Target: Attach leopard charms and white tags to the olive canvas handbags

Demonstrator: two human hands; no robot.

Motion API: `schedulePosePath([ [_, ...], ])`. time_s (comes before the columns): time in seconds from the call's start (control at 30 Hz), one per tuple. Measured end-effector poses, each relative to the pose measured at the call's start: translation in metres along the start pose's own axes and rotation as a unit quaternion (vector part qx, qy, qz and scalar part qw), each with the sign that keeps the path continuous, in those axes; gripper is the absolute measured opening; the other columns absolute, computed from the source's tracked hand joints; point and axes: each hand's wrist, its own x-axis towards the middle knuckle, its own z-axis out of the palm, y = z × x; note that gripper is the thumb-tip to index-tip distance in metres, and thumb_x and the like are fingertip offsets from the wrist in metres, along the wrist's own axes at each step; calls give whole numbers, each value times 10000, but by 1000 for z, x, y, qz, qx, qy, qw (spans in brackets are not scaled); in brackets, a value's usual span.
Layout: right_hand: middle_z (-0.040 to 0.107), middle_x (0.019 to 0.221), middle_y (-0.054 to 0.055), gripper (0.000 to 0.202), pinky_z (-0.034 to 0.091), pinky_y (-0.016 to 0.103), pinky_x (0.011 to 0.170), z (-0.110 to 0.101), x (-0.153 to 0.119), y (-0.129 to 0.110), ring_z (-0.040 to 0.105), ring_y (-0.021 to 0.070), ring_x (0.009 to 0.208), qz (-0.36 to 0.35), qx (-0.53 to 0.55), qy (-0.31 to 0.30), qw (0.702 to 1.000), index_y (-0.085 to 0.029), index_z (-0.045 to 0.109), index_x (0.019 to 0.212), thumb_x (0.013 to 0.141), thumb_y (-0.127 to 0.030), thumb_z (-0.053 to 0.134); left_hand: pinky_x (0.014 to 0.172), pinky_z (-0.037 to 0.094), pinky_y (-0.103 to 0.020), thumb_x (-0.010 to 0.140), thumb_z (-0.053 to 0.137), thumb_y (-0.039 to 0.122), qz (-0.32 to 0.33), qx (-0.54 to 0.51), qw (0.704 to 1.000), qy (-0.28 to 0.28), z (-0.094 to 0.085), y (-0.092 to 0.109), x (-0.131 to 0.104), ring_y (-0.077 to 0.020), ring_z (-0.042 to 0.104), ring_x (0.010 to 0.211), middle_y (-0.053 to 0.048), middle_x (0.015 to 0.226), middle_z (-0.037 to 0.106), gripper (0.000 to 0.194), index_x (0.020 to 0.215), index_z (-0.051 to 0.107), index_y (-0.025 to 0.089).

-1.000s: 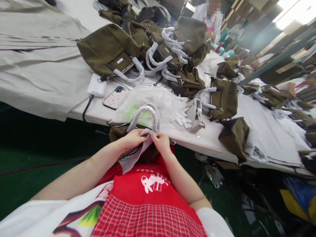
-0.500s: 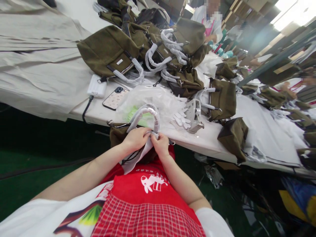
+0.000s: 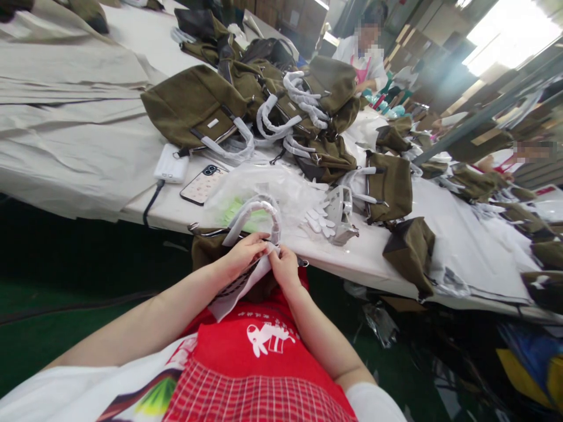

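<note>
On my feed, my right hand (image 3: 285,267) is pinching the top of a white strip (image 3: 241,295) between thumb and fingers; my left hand (image 3: 244,256) is touching it (from here, I'm not managing to tell whether its fingers are gripping). The olive bag (image 3: 204,252) is sitting by the table's (image 3: 316,250) near edge, its wrapped handle (image 3: 275,220) arching at twelve o'clock from my hands.
</note>
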Motion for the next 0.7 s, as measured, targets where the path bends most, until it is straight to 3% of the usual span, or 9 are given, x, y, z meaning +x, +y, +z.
schedulePosePath([
  [0.2, 629, 696, 41, 415, 416, 272, 651, -3, -3, -3, 540, 176, 665, -29, -31, 21, 999, -187, 595, 715, 955, -420, 349, 585, 406, -251, 695, 625, 285, -31, -39, 999, -2, -3, 2, -3, -125, 557, 638, -18, 813, 663, 414, 1083, 598, 143],
  [0.5, 625, 655, 3, 422, 407, 240, 588, -4, 2, 2, 528, 151, 614, -10, 23, -18, 1000, -173, 652, 741, 902, -507, 453, 690, 471, -264, 602, 585, 103, -33, -52, 998, -27, -5, 5, -9, -142, 630, 761, -29, 904, 676, 559, 1156, 524, 147],
  [0.63, 626, 666, 6, 363, 407, 233, 585, -6, 1, 5, 519, 148, 619, -22, 1, -44, 999, -159, 658, 778, 858, -487, 524, 695, 507, -285, 645, 614, 154, -27, -49, 998, -15, -11, 0, -5, -135, 640, 725, -34, 947, 635, 493, 1130, 529, 162],
  [0.7, 628, 676, 15, 357, 413, 238, 595, -6, 1, 6, 524, 153, 636, -25, 9, -39, 999, -156, 650, 778, 868, -468, 501, 709, 523, -312, 679, 645, 236, 10, 11, 1000, 15, -15, -2, -5, -156, 648, 751, -53, 991, 628, 432, 1097, 555, 167],
])
